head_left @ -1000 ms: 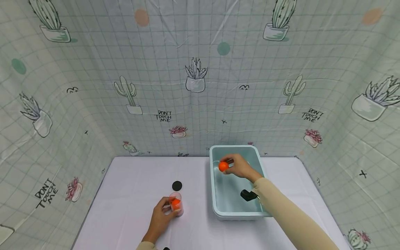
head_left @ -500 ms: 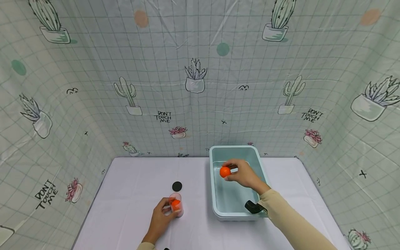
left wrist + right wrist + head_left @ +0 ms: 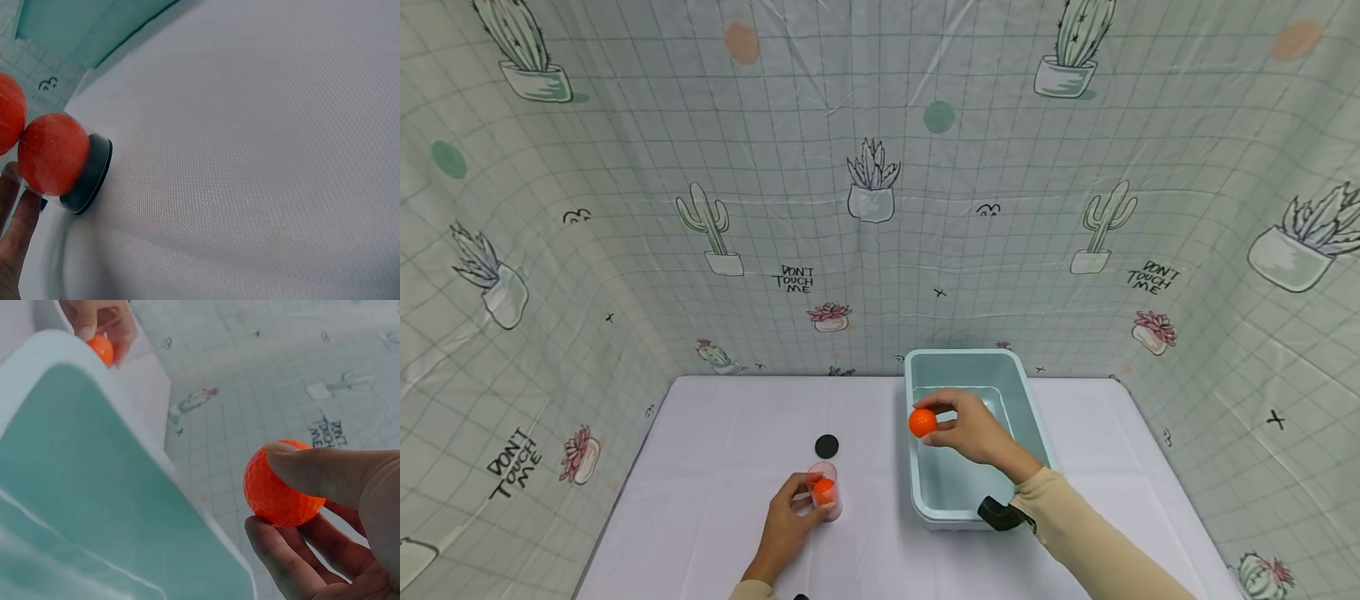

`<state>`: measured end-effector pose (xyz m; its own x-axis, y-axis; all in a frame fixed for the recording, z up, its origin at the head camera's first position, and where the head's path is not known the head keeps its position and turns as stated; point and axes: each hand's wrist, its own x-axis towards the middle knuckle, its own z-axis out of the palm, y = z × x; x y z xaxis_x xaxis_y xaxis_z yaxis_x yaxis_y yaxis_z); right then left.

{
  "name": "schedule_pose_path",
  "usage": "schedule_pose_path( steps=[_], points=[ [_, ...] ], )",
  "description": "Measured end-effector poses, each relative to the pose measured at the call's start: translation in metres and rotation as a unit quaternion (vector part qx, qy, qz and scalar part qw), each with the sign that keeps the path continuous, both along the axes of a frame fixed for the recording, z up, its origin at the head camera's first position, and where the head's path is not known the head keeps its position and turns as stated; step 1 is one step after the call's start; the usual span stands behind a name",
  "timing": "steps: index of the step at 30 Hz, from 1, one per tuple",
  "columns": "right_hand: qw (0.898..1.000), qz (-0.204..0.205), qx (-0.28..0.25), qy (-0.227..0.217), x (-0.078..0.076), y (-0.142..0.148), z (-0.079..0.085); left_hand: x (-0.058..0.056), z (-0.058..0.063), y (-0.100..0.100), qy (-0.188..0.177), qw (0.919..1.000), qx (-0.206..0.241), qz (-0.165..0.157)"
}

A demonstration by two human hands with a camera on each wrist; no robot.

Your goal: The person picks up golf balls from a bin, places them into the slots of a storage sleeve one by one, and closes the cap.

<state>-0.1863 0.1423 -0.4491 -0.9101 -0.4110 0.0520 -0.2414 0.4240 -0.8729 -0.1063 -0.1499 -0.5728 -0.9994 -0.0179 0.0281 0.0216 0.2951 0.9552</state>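
Observation:
My right hand (image 3: 966,429) pinches an orange golf ball (image 3: 922,422) above the left side of a pale blue-green bin (image 3: 913,467). In the right wrist view, the dimpled ball (image 3: 278,487) sits between thumb and fingertips. Left of the bin, my left hand (image 3: 784,525) grips a clear tube (image 3: 832,510) standing on the table, with orange showing inside. The left wrist view shows two orange balls (image 3: 55,153) touching in the tube, the lower one by its dark base (image 3: 90,178). A black disc (image 3: 827,447), like a lid, lies just behind the tube.
The white-covered table (image 3: 700,467) meets a hanging cloth (image 3: 880,250) printed with cacti at the back and sides. A black device (image 3: 1000,513) on my right wrist is over the bin's near rim.
My right hand has moved nearer to me and then left, carrying the golf ball from over the bin's inside toward its left rim. The left hand and the tube have stayed in place.

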Motion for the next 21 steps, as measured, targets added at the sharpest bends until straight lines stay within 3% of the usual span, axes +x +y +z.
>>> schedule_pose_path(
  steps=[5, 8, 13, 16, 21],
  points=[
    [1.0, 0.016, -0.014, 0.0, 0.014, -0.013, 0.023, 0.001, 0.006, 0.001, -0.007, 1.0, -0.005, 0.002],
    [0.999, 0.026, -0.021, -0.001, 0.018, -0.019, 0.027, 0.001, 0.006, 0.001, -0.008, 1.0, -0.005, 0.001],
    [0.999, 0.032, -0.029, 0.003, 0.013, -0.028, 0.007, 0.0, 0.002, 0.0, -0.002, 1.0, -0.008, -0.001],
    [0.999, 0.038, -0.032, 0.004, 0.01, -0.034, -0.005, -0.004, -0.011, -0.001, -0.006, 0.9999, -0.011, 0.005],
    [0.998, 0.049, -0.034, 0.006, 0.012, -0.046, -0.009, -0.009, -0.031, -0.004, -0.017, 0.9995, -0.022, 0.016]
  ],
)
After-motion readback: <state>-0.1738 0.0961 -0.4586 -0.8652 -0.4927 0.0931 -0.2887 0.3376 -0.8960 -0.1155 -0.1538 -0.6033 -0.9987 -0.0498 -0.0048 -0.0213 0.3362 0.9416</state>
